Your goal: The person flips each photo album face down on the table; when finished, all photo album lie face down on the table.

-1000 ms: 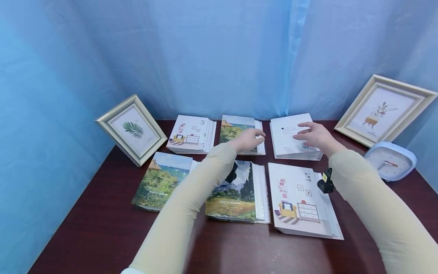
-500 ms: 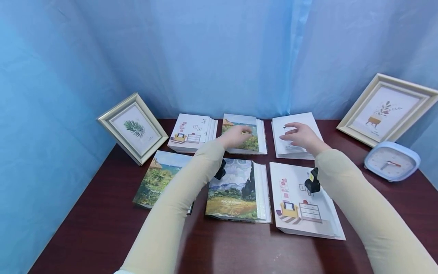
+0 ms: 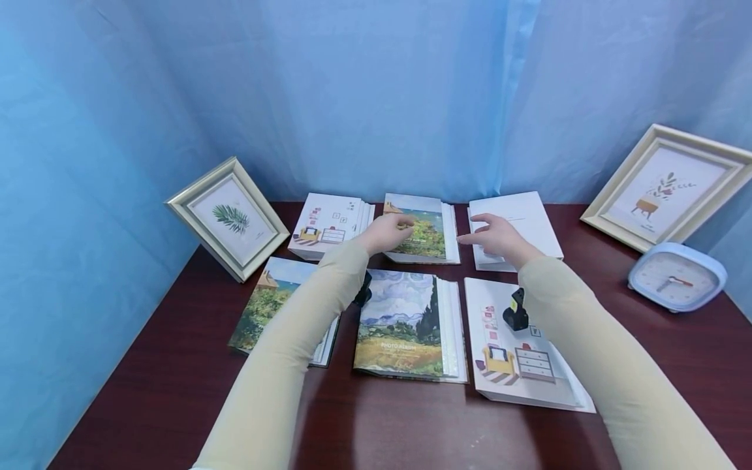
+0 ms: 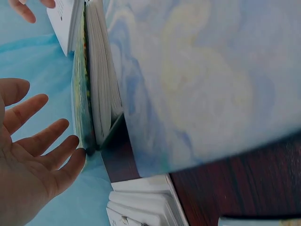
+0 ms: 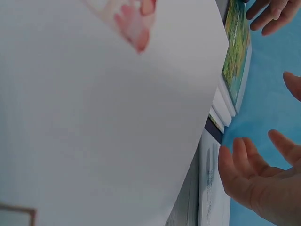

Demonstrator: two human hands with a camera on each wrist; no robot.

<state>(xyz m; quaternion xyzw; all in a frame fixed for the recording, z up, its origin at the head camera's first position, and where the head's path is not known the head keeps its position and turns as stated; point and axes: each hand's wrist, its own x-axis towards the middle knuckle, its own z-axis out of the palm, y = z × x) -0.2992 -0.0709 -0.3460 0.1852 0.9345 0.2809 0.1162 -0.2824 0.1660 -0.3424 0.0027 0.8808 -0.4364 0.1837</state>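
Observation:
My left hand (image 3: 386,234) is over the left side of the back middle photo album (image 3: 427,228), which has a painted seaside cover. In the left wrist view its fingers are spread beside that album's edge and hold nothing. My right hand (image 3: 495,239) hovers over the left part of a plain white album (image 3: 531,219) at the back right. Its fingers (image 5: 242,157) are loosely bent with nothing between them in the right wrist view. Below the hands lie an album with a cypress landscape (image 3: 399,326) and a white album with a furniture drawing (image 3: 517,365).
Another white album (image 3: 326,225) lies back left, and a seaside album (image 3: 267,303) is partly hidden by my left sleeve. Picture frames stand at the left (image 3: 232,219) and right (image 3: 664,189). A blue clock (image 3: 678,277) sits at the right; a blue curtain (image 3: 376,98) hangs behind the table.
Both hands have moved left: the left from the back middle album's right part to its left part, the right across the back right album toward its left edge. The albums stay in place.

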